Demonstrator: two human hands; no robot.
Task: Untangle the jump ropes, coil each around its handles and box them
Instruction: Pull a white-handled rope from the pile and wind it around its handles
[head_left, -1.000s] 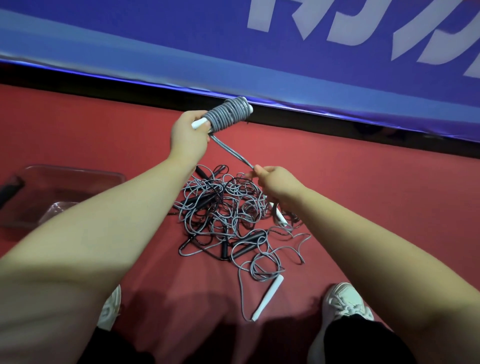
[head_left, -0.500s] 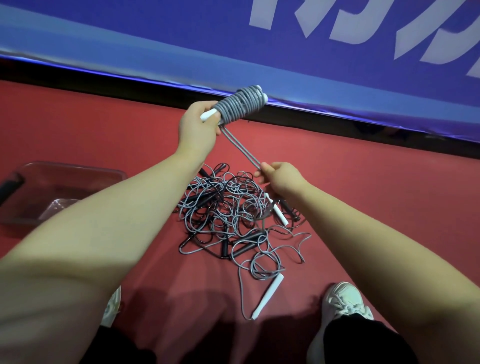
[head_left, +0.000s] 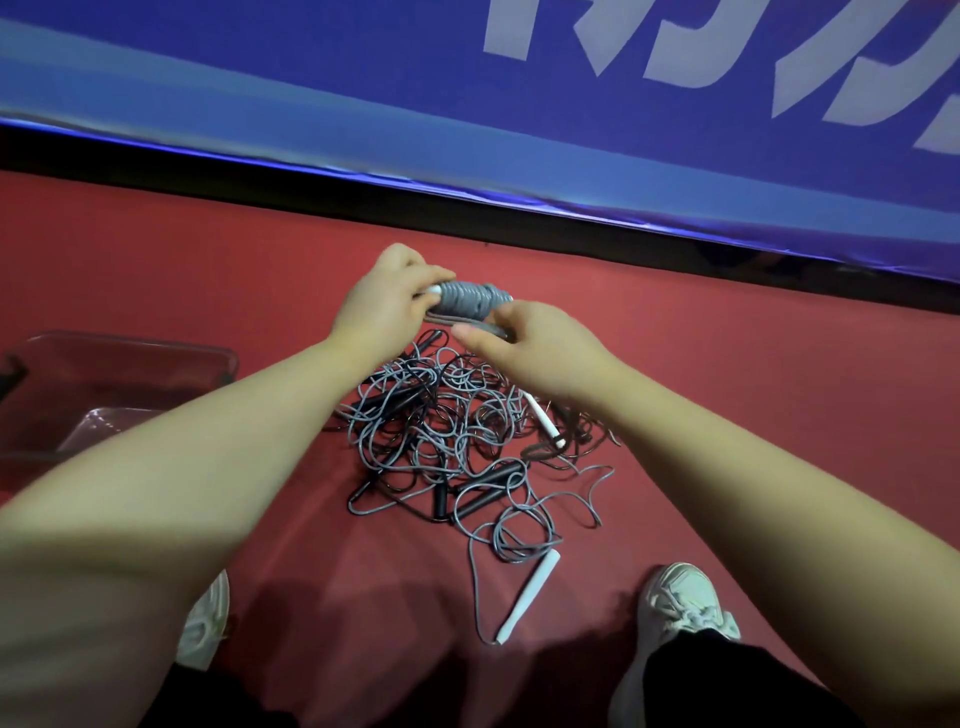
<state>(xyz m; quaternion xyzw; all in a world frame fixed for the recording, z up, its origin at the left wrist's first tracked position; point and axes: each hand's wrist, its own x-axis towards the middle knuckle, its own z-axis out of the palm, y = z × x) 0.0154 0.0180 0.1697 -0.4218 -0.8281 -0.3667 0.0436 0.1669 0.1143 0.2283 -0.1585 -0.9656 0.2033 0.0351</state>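
My left hand (head_left: 385, 301) grips the white handle end of a grey jump rope coiled tightly around its handles (head_left: 467, 300), held level above the floor. My right hand (head_left: 530, 345) is right beside it, its fingers pinching the last grey loop (head_left: 488, 328) under the coil. Below both hands a tangled pile of grey and black jump ropes (head_left: 447, 431) lies on the red floor, with black handles (head_left: 483, 496) in it. One white handle (head_left: 543, 421) pokes out at the pile's right, and another white handle (head_left: 530, 595) lies loose in front.
A clear plastic box (head_left: 119, 395) stands open on the floor at the left, partly behind my left forearm. A blue banner wall (head_left: 467, 130) runs across the back. My white shoes (head_left: 685, 597) stand on the near floor on either side.
The coiled rope came down from in front of the banner to just above the pile. My right hand moved up to the coil, taking up the stretched length of rope.
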